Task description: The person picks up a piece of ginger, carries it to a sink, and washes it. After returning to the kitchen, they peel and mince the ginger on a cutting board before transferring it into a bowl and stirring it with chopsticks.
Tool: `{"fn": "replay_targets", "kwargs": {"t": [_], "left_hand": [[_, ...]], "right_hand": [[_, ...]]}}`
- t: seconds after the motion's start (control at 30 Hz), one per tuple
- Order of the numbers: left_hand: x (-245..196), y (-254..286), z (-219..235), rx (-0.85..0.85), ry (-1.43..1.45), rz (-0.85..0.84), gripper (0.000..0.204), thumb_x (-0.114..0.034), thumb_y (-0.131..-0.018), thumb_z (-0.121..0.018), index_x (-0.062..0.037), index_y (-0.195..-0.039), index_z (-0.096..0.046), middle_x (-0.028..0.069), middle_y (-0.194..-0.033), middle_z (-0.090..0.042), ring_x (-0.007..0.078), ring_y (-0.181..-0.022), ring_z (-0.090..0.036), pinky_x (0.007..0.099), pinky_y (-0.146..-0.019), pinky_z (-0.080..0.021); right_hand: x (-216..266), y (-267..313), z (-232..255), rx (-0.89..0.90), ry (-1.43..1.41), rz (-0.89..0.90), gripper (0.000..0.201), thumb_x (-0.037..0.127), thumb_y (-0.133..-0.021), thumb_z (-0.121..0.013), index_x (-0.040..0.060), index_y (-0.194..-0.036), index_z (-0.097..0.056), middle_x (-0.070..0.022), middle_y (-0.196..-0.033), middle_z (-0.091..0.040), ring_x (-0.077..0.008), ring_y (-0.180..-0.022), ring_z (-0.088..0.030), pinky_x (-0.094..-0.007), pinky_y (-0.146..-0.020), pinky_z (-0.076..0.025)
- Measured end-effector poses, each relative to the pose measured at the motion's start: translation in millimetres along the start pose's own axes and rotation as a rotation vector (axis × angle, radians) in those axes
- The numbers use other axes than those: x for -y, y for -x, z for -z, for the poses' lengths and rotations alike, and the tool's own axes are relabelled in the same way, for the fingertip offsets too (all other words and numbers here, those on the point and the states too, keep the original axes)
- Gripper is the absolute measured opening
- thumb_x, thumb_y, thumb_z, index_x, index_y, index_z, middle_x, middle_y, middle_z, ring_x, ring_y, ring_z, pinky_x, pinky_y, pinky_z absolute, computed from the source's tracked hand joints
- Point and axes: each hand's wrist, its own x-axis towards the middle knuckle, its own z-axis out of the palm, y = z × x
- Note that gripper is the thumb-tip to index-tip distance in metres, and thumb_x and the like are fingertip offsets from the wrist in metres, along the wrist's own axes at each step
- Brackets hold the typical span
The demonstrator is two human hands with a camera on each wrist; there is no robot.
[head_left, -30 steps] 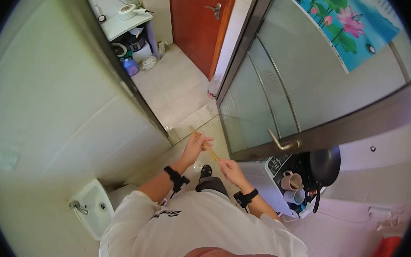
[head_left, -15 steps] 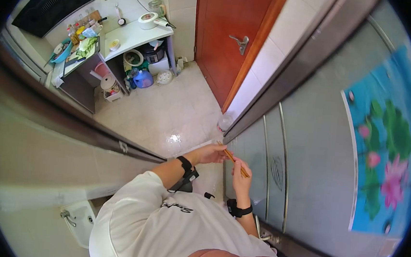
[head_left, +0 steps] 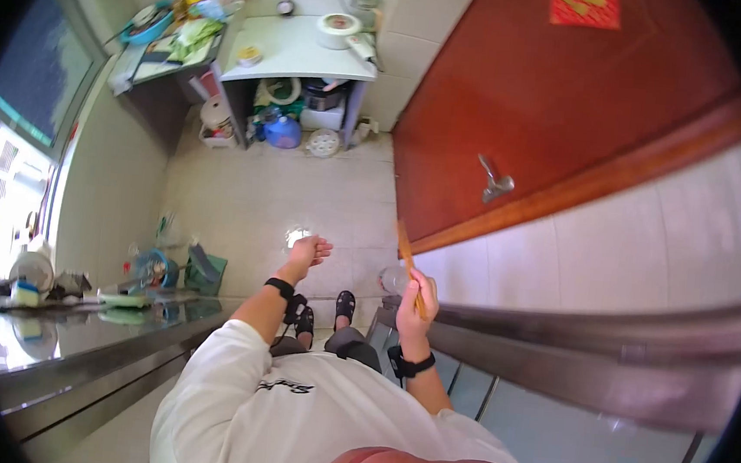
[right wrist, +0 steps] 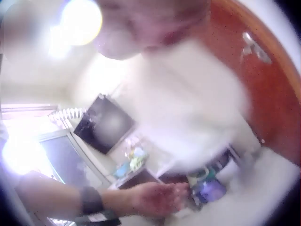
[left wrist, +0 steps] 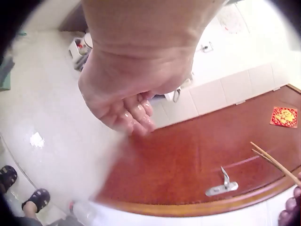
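Observation:
My right hand point(head_left: 417, 306) grips a pair of wooden chopsticks point(head_left: 406, 246), which point forward past the fist. In the left wrist view the chopsticks point(left wrist: 273, 161) show as two thin sticks with slightly parted tips. My left hand point(head_left: 309, 251) is in the air to the left, apart from them and holding nothing. Its fingers point(left wrist: 137, 113) look wet and bend loosely. The right wrist view is blurred; the right hand point(right wrist: 150, 23) fills its top, and the chopsticks are not visible there.
A red door point(head_left: 564, 99) with a metal handle is ahead on the right. A white counter point(head_left: 289, 47) with a lidded pot point(head_left: 338, 30) stands at the back. A glossy countertop point(head_left: 75, 334) runs along the left. A clear jug point(head_left: 393, 278) stands on the floor by the doorway.
The person has passed through the doorway into the room with the counter. Both hands were at the chopsticks; the left has let go and moved left, the right keeps them.

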Motion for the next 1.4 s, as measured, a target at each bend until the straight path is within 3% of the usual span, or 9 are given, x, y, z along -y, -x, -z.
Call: {"fn": "replay_targets", "kwargs": {"t": [0.07,0.13,0.27,0.3,0.5,0.67,1.03,1.13,1.4], "left_hand": [[1.2,12.7,40.1,-0.123,0.045,-0.041,0.029,-0.029,-0.097,-0.046,-0.0079,-0.106,-0.063,0.0064,-0.102,-0.073,0.0138,-0.08,-0.067,0.0265,-0.063,-0.049],[6.9,31.2,85.8,-0.325,0.162,-0.058,0.024,-0.026,-0.095,-0.05,-0.0073,-0.102,-0.064,0.0067,-0.098,-0.072,0.0134,-0.075,-0.066,0.0267,-0.06,-0.049],[22.9,60.0,146.0,-0.62,0.366,-0.053,0.016,-0.017,-0.093,-0.051,-0.0064,-0.099,-0.062,0.0071,-0.087,-0.069,0.0137,-0.062,-0.061,0.025,-0.044,-0.041],[27.6,64.6,153.3,-0.664,0.404,-0.064,0.017,-0.018,-0.094,-0.05,-0.0068,-0.1,-0.061,0.0064,-0.087,-0.069,0.0137,-0.063,-0.062,0.0258,-0.046,-0.042],[62.6,58.5,171.8,-0.688,0.598,-0.069,0.019,-0.022,-0.098,-0.049,-0.0087,-0.103,-0.061,0.0032,-0.088,-0.069,0.0142,-0.067,-0.063,0.0286,-0.055,-0.046],[56.8,17.2,173.6,-0.658,0.562,-0.03,0.019,-0.021,-0.098,-0.049,-0.0087,-0.106,-0.06,0.0029,-0.092,-0.07,0.0147,-0.069,-0.063,0.0283,-0.057,-0.047],[-53.8,-173.4,228.3,-0.594,0.676,-0.199,0.023,-0.021,-0.096,-0.051,-0.0056,-0.111,-0.061,0.0043,-0.098,-0.069,0.0167,-0.077,-0.065,0.0315,-0.066,-0.051],[-106.3,-163.5,237.3,-0.644,0.659,-0.24,0.023,-0.021,-0.096,-0.052,-0.0059,-0.111,-0.061,0.0043,-0.097,-0.069,0.0161,-0.08,-0.065,0.0315,-0.068,-0.051],[-272.6,-174.6,268.0,-0.646,0.331,-0.467,0.02,-0.023,-0.097,-0.054,-0.0091,-0.108,-0.062,0.0025,-0.098,-0.07,0.011,-0.08,-0.065,0.0265,-0.066,-0.051]], "right_hand": [[-44.7,-15.7,-20.8,0.095,-0.026,0.016,0.017,0.008,-0.096,-0.055,-0.002,-0.102,-0.067,-0.0143,-0.088,-0.065,-0.0263,-0.072,-0.065,-0.0343,-0.06,-0.05],[-119.9,-36.1,-64.4,0.608,0.228,-0.661,0.021,0.015,-0.097,-0.053,0.0016,-0.098,-0.069,-0.0107,-0.082,-0.064,-0.0166,-0.074,-0.061,-0.0301,-0.069,-0.048],[-115.5,-91.4,-100.4,0.294,0.015,0.004,0.032,0.03,-0.098,-0.053,0.0047,-0.093,-0.07,-0.0109,-0.075,-0.066,-0.0223,-0.075,-0.065,-0.0334,-0.069,-0.05],[-134.3,-100.5,-109.7,0.515,0.086,-0.036,0.028,0.027,-0.098,-0.055,0.0035,-0.098,-0.069,-0.0114,-0.078,-0.065,-0.0256,-0.075,-0.065,-0.034,-0.07,-0.05],[-130.5,-156.7,-149.9,0.682,-0.156,-0.396,0.029,0.026,-0.101,-0.053,0.0039,-0.103,-0.07,-0.0038,-0.076,-0.063,-0.0129,-0.065,-0.06,-0.0265,-0.06,-0.05],[-133.2,-190.1,-187.5,0.65,-0.349,-0.358,0.029,0.025,-0.102,-0.05,0.0028,-0.1,-0.069,0.0005,-0.073,-0.057,-0.0063,-0.059,-0.053,-0.0228,-0.053,-0.045],[-191.5,-277.0,-363.0,0.601,-0.107,-0.132,0.036,0.03,-0.101,-0.051,0.0041,-0.08,-0.065,-0.0027,-0.069,-0.061,-0.0099,-0.06,-0.057,-0.0265,-0.053,-0.045],[-164.7,-309.1,-401.5,0.531,0.03,0.152,0.038,0.029,-0.102,-0.049,0.0034,-0.077,-0.062,-0.0029,-0.07,-0.061,-0.0125,-0.066,-0.059,-0.0286,-0.059,-0.045],[-134.0,-423.6,-547.1,0.474,-0.193,0.042,0.035,0.033,-0.099,-0.053,0.003,-0.089,-0.066,-0.0071,-0.078,-0.067,-0.0216,-0.07,-0.063,-0.0368,-0.065,-0.05]]}}
